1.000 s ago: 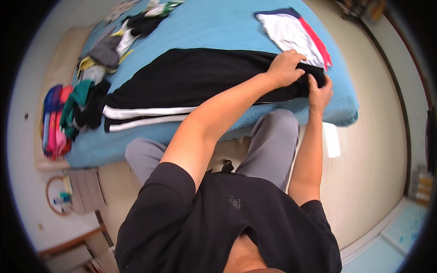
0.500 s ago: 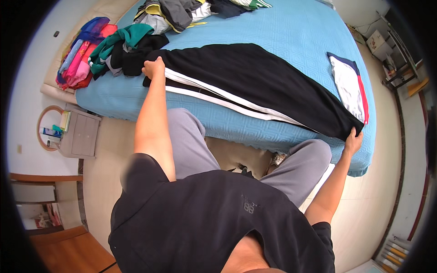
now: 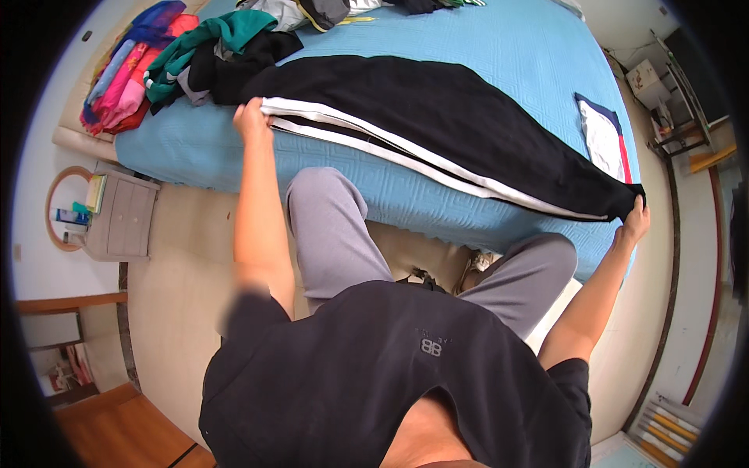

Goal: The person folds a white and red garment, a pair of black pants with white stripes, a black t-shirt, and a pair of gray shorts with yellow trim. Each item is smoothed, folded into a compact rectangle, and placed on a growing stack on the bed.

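Black trousers with white side stripes [image 3: 437,109] lie stretched lengthwise along the near edge of the bed. At their left end my left hand [image 3: 253,123] is closed on the fabric, beside the start of the white stripes. My right hand [image 3: 637,221] grips the narrow end at the far right, fingers pinched round the black cloth. Between the hands the trousers rest on the blue quilted bedspread [image 3: 538,54], the two stripes running side by side toward me. Just beyond the right end lies a folded white garment with navy and red edges [image 3: 601,134], partly covered by the trousers.
A green and black clothing heap [image 3: 218,58] touches the trousers' left end. Rolled pink, red and blue fabrics [image 3: 129,78] lie at the bed's left corner. More clothes [image 3: 320,12] sit farther back. A small drawer cabinet [image 3: 125,218] stands left; my knees [image 3: 331,203] are against the bed side.
My right hand has moved right and slightly up with the trouser end, pulling the cloth straighter. My left hand has shifted slightly left, still gripping. The white garment is now more covered.
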Demonstrator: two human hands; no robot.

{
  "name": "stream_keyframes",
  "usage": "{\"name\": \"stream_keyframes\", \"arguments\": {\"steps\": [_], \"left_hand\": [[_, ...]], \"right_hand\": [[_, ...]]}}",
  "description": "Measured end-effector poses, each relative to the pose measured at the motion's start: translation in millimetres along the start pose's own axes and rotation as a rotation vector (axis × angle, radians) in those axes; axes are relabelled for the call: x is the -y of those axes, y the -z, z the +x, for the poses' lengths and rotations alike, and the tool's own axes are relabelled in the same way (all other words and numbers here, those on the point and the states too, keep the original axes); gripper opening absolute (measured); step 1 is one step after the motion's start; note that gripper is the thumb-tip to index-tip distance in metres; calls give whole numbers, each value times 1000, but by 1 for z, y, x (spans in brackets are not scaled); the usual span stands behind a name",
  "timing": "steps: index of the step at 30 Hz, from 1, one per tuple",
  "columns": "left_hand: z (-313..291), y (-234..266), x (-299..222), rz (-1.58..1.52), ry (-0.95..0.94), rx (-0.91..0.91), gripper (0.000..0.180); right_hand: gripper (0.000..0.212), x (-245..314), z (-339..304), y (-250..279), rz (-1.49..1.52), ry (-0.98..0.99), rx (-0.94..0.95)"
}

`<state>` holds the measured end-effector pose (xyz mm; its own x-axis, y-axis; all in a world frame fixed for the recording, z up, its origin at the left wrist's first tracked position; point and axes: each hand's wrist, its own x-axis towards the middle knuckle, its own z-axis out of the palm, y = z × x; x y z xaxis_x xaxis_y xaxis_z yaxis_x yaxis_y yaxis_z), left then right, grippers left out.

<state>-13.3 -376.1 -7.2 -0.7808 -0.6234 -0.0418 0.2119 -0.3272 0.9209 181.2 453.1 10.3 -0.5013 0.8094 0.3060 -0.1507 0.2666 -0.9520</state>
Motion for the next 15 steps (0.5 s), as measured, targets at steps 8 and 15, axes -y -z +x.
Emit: {"name": "stream_keyframes", "arguments": {"steps": [8,15], "left_hand": [[44,56,49,416,167,-39,27],[65,7,-1,-197,176,102,23]], "right_hand": [[47,-26,-3,18,-313,-411,495],[36,41,11,23,-36,-124,347]]}}
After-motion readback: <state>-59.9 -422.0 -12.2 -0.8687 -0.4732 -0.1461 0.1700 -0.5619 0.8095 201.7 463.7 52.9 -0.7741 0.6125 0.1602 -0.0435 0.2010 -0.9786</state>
